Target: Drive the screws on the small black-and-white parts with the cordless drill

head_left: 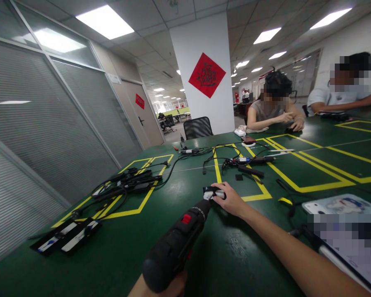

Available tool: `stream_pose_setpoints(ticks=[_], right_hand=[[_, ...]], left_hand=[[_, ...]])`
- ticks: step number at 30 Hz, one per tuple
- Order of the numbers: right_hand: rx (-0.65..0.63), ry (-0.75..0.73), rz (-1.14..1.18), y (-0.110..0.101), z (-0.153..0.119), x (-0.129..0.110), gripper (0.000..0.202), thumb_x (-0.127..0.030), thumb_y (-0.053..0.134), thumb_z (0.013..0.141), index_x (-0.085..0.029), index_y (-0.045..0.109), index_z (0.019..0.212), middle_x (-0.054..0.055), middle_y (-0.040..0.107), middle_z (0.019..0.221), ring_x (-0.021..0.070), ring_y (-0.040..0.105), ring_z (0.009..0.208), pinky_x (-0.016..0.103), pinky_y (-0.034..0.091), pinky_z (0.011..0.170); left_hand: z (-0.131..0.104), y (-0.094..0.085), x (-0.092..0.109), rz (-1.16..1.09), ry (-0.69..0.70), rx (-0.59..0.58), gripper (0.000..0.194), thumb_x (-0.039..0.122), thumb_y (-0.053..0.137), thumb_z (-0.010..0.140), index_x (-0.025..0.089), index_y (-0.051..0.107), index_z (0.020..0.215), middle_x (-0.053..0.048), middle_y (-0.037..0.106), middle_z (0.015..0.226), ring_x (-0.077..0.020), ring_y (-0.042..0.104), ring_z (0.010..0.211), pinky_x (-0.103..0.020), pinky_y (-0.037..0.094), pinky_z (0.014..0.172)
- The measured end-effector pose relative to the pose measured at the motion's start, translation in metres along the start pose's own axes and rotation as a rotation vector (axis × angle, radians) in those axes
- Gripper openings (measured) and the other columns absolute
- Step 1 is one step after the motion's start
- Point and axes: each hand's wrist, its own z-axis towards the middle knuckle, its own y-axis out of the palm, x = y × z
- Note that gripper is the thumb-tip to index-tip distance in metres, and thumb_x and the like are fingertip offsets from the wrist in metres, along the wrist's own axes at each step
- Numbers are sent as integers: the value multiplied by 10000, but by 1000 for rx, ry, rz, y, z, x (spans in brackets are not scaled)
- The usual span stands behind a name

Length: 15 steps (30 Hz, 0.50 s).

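Observation:
A black power drill [176, 243] with a red switch on top points up and away from the camera. My left hand [171, 284] is wrapped round its grip at the bottom edge, mostly hidden under the drill body. The drill's front end meets a small black and silver-white part [208, 193] near the middle of the green table [185, 206]. Coming from the right, my right hand [228, 200] pinches this part between thumb and fingers. The bit and the exact contact spot are too small to make out.
Black cables and adapters [136, 181] lie at left, near two dark strips [64, 237]. Behind the right hand are a soldering-iron-like tool [253, 160] and a black bar [250, 171]. A phone-like device [346, 206] lies at right. Two people sit across the table.

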Motion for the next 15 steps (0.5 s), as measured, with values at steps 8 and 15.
stream_pose_setpoints(ticks=[8,15], right_hand=[[-5,0,-4,0,0,0,402,-233,571,726,-230,517,1124,43,455,1036,146,516,940,295,378,907],[-11,12,3,-2,0,-3,413,-227,575,721,-231,517,1130,46,456,1049,150,517,935,305,381,907]], left_hand=[[-3,-6,13,46,40,13,216,66,525,556,236,643,616,-22,684,664,-264,646,810,-393,501,834],[1,9,15,-25,41,15,221,53,478,561,251,576,557,-9,666,641,-245,626,894,-385,461,888]])
